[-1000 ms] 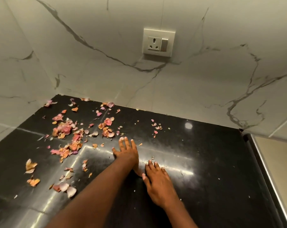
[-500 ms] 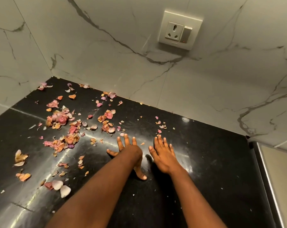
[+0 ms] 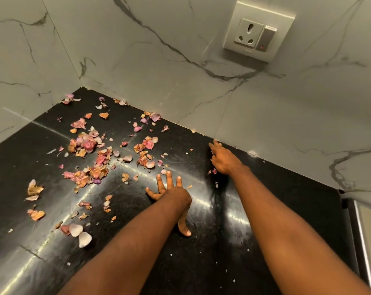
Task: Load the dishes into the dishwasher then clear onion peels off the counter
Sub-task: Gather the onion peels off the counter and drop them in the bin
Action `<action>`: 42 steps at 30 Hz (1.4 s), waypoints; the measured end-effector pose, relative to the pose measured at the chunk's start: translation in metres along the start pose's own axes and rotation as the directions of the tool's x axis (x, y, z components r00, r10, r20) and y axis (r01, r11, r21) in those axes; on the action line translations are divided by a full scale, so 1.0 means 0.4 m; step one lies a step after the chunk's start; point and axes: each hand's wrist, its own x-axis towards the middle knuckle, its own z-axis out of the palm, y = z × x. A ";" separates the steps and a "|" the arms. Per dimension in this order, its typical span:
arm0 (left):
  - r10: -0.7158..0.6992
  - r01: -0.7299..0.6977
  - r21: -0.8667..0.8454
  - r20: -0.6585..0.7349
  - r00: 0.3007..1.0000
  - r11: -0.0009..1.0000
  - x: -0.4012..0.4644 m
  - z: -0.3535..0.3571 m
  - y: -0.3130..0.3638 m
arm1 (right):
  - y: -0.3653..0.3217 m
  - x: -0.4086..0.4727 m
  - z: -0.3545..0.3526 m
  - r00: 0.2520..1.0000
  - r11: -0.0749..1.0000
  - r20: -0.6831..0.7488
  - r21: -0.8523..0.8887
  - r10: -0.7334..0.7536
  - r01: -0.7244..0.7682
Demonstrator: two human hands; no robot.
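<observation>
Onion peels (image 3: pixel 88 158) cover counter (image 3: pixel 286 209) left of flat, spread left hand (image 3: pixel 169 190); right hand (image 3: pixel 224 160) flat near wall. Clearing barely begun; dishes unseen.

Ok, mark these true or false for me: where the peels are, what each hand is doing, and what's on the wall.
1. Most onion peels lie on the left part of the black counter. True.
2. The left hand holds a fistful of peels. False: it lies flat on the counter with fingers spread, holding nothing.
3. The right hand reaches to the counter's back edge by the wall. True.
4. A plug sits in the wall socket. False: the socket is empty.
5. The counter is already clear of peels. False: many remain scattered.
</observation>
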 end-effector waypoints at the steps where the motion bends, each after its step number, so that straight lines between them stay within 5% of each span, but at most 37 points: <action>1: 0.000 0.000 0.000 -0.003 1.000 1.000 -0.001 0.002 -0.001 | 0.003 0.006 0.012 0.999 0.999 0.040 -0.043 -0.004 0.006; 8: -0.022 0.022 0.003 -0.003 1.000 1.000 -0.001 -0.001 0.004 | 0.016 -0.115 0.107 0.997 0.997 -0.082 -0.073 -0.014 0.008; 13: -0.041 0.041 0.025 0.007 0.999 0.999 -0.003 0.001 0.009 | 0.022 -0.238 0.158 0.976 0.995 -0.218 0.092 -0.028 0.049; 17: -0.034 0.034 0.010 0.008 0.999 0.999 -0.008 0.000 0.006 | 0.030 -0.245 0.124 0.872 0.941 -0.451 0.338 0.189 -0.030; 22: -0.015 0.015 0.019 -0.004 1.000 1.000 -0.001 0.007 0.000 | 0.026 -0.184 0.076 0.967 0.972 -0.169 0.170 0.189 -0.160; 28: -0.015 0.015 0.001 0.014 1.000 1.000 -0.002 0.004 0.002 | -0.014 -0.189 0.137 0.961 0.990 -0.273 -0.141 -0.048 0.009; 35: -0.002 0.002 0.001 0.025 1.000 1.000 -0.016 -0.005 0.001 | -0.025 -0.173 0.106 0.932 0.983 -0.340 0.174 0.122 -0.066; 42: 0.007 -0.007 0.011 0.009 1.000 1.000 0.009 0.016 -0.005 | -0.049 -0.073 0.059 0.969 0.971 -0.108 0.115 0.221 -0.209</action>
